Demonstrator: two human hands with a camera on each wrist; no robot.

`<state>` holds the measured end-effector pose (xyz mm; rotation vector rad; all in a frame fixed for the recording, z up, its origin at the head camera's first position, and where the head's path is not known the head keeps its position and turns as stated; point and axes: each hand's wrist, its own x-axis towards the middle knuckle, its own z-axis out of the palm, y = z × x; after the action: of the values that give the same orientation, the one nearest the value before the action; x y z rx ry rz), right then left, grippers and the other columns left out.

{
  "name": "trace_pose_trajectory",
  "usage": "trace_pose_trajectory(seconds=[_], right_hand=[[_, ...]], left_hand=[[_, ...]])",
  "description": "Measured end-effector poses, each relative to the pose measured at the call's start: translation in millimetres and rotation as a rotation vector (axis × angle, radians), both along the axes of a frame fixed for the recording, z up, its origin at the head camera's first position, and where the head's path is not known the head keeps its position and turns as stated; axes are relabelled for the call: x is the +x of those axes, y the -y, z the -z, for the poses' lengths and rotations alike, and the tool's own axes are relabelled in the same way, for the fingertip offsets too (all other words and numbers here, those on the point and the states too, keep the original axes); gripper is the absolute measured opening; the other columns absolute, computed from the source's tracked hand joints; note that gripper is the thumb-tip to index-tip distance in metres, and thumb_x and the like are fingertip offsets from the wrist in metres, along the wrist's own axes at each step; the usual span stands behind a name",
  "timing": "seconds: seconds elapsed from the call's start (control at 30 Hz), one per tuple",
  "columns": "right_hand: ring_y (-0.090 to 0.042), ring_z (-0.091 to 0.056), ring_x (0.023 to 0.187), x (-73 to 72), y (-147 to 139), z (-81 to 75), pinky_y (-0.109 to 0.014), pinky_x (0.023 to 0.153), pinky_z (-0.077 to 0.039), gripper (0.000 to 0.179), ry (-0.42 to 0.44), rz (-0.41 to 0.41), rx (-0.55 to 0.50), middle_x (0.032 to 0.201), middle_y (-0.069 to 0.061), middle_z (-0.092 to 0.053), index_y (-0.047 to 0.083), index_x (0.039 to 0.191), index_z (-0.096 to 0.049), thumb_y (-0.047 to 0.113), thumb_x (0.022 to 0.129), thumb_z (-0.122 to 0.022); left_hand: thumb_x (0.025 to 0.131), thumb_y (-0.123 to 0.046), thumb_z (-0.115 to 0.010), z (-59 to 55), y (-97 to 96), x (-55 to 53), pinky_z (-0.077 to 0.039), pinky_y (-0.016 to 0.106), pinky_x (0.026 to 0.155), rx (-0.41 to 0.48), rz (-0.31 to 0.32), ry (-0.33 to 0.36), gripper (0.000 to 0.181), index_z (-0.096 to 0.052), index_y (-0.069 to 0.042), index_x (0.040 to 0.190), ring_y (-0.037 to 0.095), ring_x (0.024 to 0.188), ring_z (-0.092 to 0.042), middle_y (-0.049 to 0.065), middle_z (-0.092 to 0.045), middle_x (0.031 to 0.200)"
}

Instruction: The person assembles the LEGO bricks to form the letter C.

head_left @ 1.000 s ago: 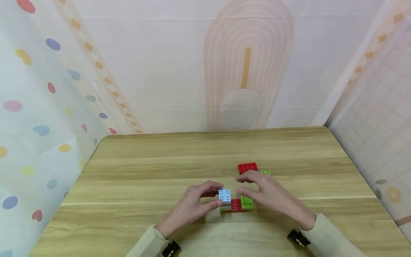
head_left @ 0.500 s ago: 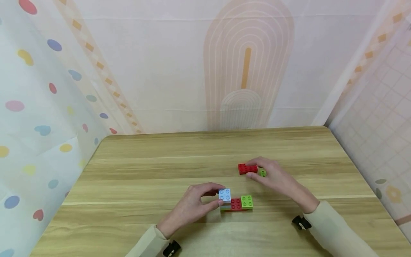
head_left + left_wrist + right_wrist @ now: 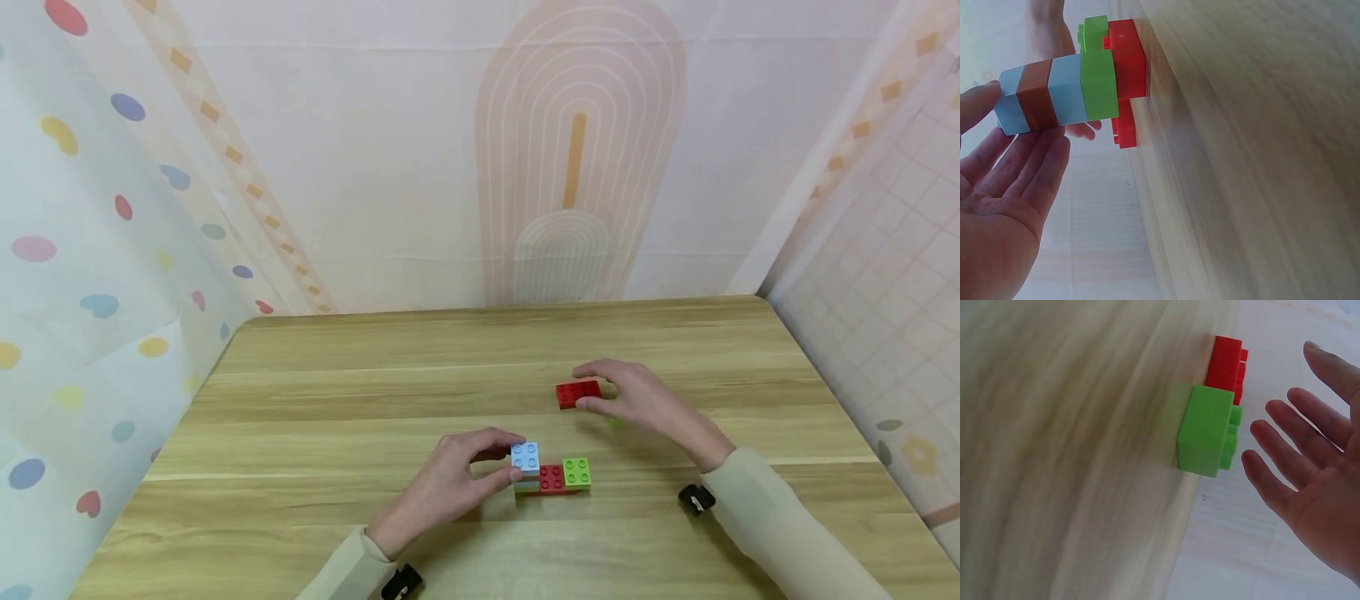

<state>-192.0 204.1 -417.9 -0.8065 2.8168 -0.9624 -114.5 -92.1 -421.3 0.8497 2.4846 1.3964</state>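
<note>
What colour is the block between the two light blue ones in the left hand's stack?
That block is reddish-brown, clearest in the left wrist view.

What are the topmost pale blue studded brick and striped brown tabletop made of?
The pale blue brick looks like smooth hard plastic: crisp edges, moulded round studs. The brown tabletop, fairly matt, shows wood grain, though that could be printed laminate.

One wood-grain bench [image 3: 322, 392], backed by a pale arch-printed sheet [image 3: 525, 158], with spotted sheet [image 3: 82, 258] left and gridded sheet [image 3: 885, 300] right.
</note>
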Motion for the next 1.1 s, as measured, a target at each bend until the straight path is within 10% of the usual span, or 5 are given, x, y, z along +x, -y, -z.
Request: trace_pose_trajectory(seconds=[1.1], right_hand=[[-0.015, -0.058, 0.097, -25.8, 6, 5.9, -0.036, 0.085, -0.050, 0.032, 0.074, -0.100, 0.165, 0.116, -0.005, -0.067, 0.007, 0.123, -0.067, 0.013, 0.091, -0.073]], left_hand=[[0.094, -0.028, -0.071, 2.5, -5.3, -0.2, -0.052, 0.028, 0.093, 0.032, 0.018, -0.001, 0.032, -0.067, -0.017, 0.124, 0.013, 0.109, -0.064, -0.006, -0.067, 0.120]])
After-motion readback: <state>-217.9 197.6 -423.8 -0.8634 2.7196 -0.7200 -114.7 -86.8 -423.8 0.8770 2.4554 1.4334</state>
